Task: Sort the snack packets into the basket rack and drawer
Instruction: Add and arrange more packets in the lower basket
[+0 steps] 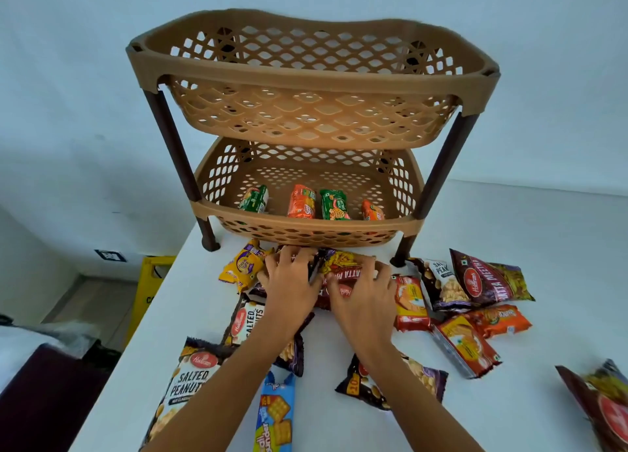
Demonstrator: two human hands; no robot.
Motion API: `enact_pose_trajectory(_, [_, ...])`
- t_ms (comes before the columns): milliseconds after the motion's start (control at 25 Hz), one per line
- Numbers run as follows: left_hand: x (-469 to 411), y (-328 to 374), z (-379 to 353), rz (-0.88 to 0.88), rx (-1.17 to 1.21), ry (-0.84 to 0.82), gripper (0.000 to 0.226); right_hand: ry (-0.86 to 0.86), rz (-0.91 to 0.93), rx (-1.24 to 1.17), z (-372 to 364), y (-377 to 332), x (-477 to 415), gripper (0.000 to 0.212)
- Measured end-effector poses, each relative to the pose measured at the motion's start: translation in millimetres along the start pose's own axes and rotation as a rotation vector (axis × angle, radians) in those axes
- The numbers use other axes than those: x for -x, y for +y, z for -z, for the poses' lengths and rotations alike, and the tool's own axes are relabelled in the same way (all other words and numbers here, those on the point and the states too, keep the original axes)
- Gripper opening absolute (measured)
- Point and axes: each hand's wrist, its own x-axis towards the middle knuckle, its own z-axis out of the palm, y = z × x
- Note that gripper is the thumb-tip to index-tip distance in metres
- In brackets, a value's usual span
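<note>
A brown two-tier basket rack [306,74] stands on the white table [560,247]. Its upper basket looks empty. The lower basket [406,225] holds several small biscuit packets [301,203], green and orange, standing in a row. In front of the rack, my left hand [289,281] and my right hand [363,298] both rest on a maroon and yellow Khatta Meetha packet [339,264], fingers curled over it. Whether either hand grips it firmly is unclear. A dark packet lies partly hidden under my left hand.
Loose packets lie all around: a yellow biscuit packet [242,264], salted peanuts packets [190,383], a blue cracker packet [276,414], orange-red packets [465,346] and another Khatta Meetha packet [489,280] at right. The table's left edge drops to the floor by a yellow sign [149,292].
</note>
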Motion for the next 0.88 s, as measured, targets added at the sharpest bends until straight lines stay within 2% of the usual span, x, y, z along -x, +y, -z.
enact_pose_trajectory(120, [0, 7, 1, 0.116, -0.033, -0.025, 0.053, -0.106, -0.035, 0.119, -7, -3, -5, 0.067])
enact_pose_trajectory(360, [4, -6, 2, 0.157, -0.079, -0.058, 0.066, -0.203, -0.057, -0.038, 2, 0, -11, 0.062])
enact_pose_trajectory(600, [8, -14, 32, -0.029, 0.167, -0.049, 0.061, -0.196, 0.003, -0.153, 37, 17, -4, 0.047])
enact_pose_trajectory(760, [17, -10, 66, -0.1, 0.263, -0.063, 0.061, -0.113, 0.079, -0.239, 71, 17, 0, 0.046])
enact_pose_trajectory(880, [14, -2, 96, -0.131, 0.439, -0.162, 0.058, -0.092, 0.159, -0.337, 96, 6, -14, 0.044])
